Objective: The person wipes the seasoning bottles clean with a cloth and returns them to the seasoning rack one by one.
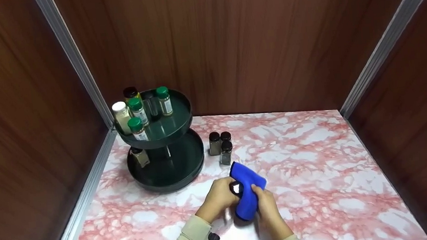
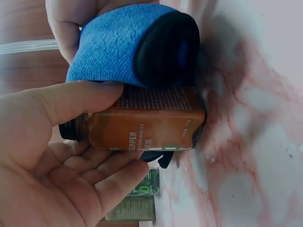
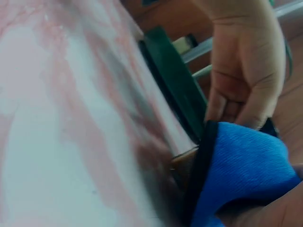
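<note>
My left hand (image 1: 220, 195) grips a pepper jar (image 2: 147, 125) of orange-brown powder with a black lid (image 1: 237, 188), thumb on one side and fingers on the other. Pressed against the jar's side is a folded blue cloth (image 1: 248, 189) with black edging, which my right hand (image 1: 266, 203) pinches between thumb and fingers. In the left wrist view the cloth covers part of the printed label. The right wrist view shows the cloth in front of the jar, leaving only a corner of its base visible.
A dark green two-tier rack (image 1: 167, 171) stands at the left, with several capped bottles on its upper tier and a spice jar (image 1: 140, 157) on the lower one. Three black-lidded jars (image 1: 214, 144) stand just beyond my hands. Wood-grain walls (image 1: 238, 47) enclose the pink marbled table (image 1: 319, 164).
</note>
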Demonstrator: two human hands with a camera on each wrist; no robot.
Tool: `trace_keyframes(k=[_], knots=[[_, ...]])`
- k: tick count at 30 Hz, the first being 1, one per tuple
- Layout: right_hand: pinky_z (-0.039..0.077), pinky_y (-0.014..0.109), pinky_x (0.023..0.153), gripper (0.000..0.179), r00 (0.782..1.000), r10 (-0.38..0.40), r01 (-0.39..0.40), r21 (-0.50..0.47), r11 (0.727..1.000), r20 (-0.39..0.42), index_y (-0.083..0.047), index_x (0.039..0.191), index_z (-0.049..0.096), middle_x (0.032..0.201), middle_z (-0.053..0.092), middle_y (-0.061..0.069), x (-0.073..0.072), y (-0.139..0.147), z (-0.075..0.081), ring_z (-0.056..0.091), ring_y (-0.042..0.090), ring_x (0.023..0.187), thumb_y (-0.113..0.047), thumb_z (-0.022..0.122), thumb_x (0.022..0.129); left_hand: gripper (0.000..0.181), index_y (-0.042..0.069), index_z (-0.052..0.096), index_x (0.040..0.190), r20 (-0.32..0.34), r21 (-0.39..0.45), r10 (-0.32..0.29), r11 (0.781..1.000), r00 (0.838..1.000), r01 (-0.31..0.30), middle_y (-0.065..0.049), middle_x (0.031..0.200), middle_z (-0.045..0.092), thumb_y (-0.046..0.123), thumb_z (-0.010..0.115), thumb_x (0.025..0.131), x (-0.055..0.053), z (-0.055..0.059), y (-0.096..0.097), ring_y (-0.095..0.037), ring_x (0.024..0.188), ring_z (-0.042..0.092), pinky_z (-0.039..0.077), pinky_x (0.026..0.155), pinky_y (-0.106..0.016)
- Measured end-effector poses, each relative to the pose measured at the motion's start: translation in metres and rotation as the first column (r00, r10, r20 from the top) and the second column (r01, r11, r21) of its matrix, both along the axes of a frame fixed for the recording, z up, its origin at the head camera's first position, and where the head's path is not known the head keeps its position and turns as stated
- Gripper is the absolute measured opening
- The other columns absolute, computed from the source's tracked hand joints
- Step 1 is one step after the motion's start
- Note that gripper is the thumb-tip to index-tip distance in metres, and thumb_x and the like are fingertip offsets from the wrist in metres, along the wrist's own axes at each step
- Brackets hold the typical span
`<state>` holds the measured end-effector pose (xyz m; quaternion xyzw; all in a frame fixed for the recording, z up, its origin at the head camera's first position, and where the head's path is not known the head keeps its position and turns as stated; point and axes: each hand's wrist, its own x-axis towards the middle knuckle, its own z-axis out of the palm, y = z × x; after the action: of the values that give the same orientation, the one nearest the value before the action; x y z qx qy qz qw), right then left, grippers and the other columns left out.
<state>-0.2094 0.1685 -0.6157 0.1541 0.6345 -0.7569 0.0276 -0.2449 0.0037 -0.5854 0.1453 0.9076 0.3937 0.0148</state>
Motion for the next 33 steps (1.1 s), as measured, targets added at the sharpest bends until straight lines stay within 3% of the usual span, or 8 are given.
trace_keyframes(k=[4, 9, 17, 22, 25, 29, 31, 33], knots=[[0.057, 0.028, 0.079, 0.051, 1.000, 0.021, -0.021, -0.013, 1.000, 0.023, 0.015, 0.128, 0.055, 0.095, 0.075, 0.008, 0.005, 0.005, 0.007, 0.070, 0.016, 0.085, -0.030, 0.053, 0.104, 0.035, 0.011, 0.070, 0.085, 0.016, 0.016, -0.002, 1.000, 1.000, 0.002, -0.006, 0.084, 0.074, 0.003, 0.087, 0.055, -0.001, 0.002, 0.000, -0.013, 0.073, 0.059, 0.053, 0.073, -0.033], [0.055, 0.029, 0.081, 0.052, 0.999, 0.049, -0.049, 0.070, 0.996, 0.002, 0.013, 0.128, 0.059, 0.098, 0.076, 0.010, 0.011, 0.008, 0.012, 0.070, 0.016, 0.087, -0.032, 0.052, 0.105, 0.036, 0.010, 0.071, 0.088, 0.033, 0.033, 0.022, 0.999, 0.999, -0.024, -0.005, 0.086, 0.073, 0.002, 0.086, 0.056, -0.002, 0.002, -0.002, -0.014, 0.076, 0.060, 0.054, 0.076, -0.034], [0.053, 0.028, 0.085, 0.052, 0.999, 0.010, -0.006, 0.105, 0.994, -0.042, 0.011, 0.131, 0.060, 0.106, 0.075, 0.012, 0.014, 0.012, 0.013, 0.069, 0.014, 0.091, -0.033, 0.053, 0.105, 0.040, 0.011, 0.071, 0.094, 0.083, 0.157, 0.050, 0.986, 0.995, -0.063, 0.003, 0.086, 0.071, 0.008, 0.091, 0.059, 0.008, 0.012, 0.000, -0.014, 0.082, 0.063, 0.054, 0.081, -0.035], [0.056, 0.030, 0.088, 0.055, 0.996, 0.008, -0.009, -0.009, 1.000, -0.084, 0.009, 0.134, 0.057, 0.108, 0.076, 0.010, 0.011, 0.011, 0.013, 0.071, 0.017, 0.095, -0.037, 0.051, 0.106, 0.040, 0.011, 0.072, 0.099, 0.059, 0.218, 0.029, 0.975, 0.998, -0.041, 0.003, 0.090, 0.072, 0.008, 0.090, 0.064, 0.015, 0.024, -0.001, -0.013, 0.086, 0.065, 0.054, 0.083, -0.034], [0.057, 0.033, 0.088, 0.053, 0.995, 0.008, -0.021, -0.142, 0.990, -0.097, 0.007, 0.134, 0.056, 0.104, 0.076, 0.007, 0.007, 0.008, 0.010, 0.072, 0.018, 0.095, -0.038, 0.049, 0.107, 0.039, 0.012, 0.073, 0.103, 0.043, 0.271, 0.004, 0.962, 0.999, -0.016, 0.004, 0.093, 0.073, 0.010, 0.090, 0.068, 0.019, 0.031, -0.003, -0.011, 0.088, 0.066, 0.054, 0.085, -0.033], [0.058, 0.035, 0.088, 0.043, 0.996, 0.010, -0.042, -0.354, 0.934, -0.092, 0.003, 0.128, 0.058, 0.100, 0.075, 0.006, 0.002, 0.004, 0.005, 0.072, 0.019, 0.094, -0.034, 0.046, 0.109, 0.037, 0.012, 0.073, 0.104, 0.027, 0.336, 0.004, 0.942, 1.000, -0.013, 0.005, 0.093, 0.074, 0.010, 0.089, 0.071, 0.023, 0.034, -0.005, -0.010, 0.087, 0.066, 0.054, 0.083, -0.032], [0.058, 0.034, 0.089, 0.035, 0.997, 0.012, -0.046, -0.485, 0.873, -0.074, -0.002, 0.123, 0.060, 0.102, 0.075, 0.006, 0.002, 0.003, 0.002, 0.072, 0.018, 0.096, -0.030, 0.044, 0.110, 0.036, 0.013, 0.073, 0.104, 0.022, 0.363, 0.020, 0.932, 1.000, -0.027, 0.005, 0.093, 0.074, 0.009, 0.088, 0.072, 0.024, 0.034, -0.006, -0.011, 0.087, 0.065, 0.054, 0.083, -0.033], [0.057, 0.034, 0.090, 0.032, 0.998, 0.035, -0.062, -0.617, 0.785, -0.055, -0.005, 0.119, 0.062, 0.105, 0.075, 0.007, 0.003, 0.003, -0.001, 0.071, 0.018, 0.098, -0.027, 0.040, 0.111, 0.037, 0.013, 0.073, 0.106, 0.021, 0.388, 0.042, 0.921, 0.999, -0.047, 0.004, 0.095, 0.073, 0.010, 0.088, 0.073, 0.023, 0.035, -0.008, -0.012, 0.089, 0.065, 0.053, 0.084, -0.033]])
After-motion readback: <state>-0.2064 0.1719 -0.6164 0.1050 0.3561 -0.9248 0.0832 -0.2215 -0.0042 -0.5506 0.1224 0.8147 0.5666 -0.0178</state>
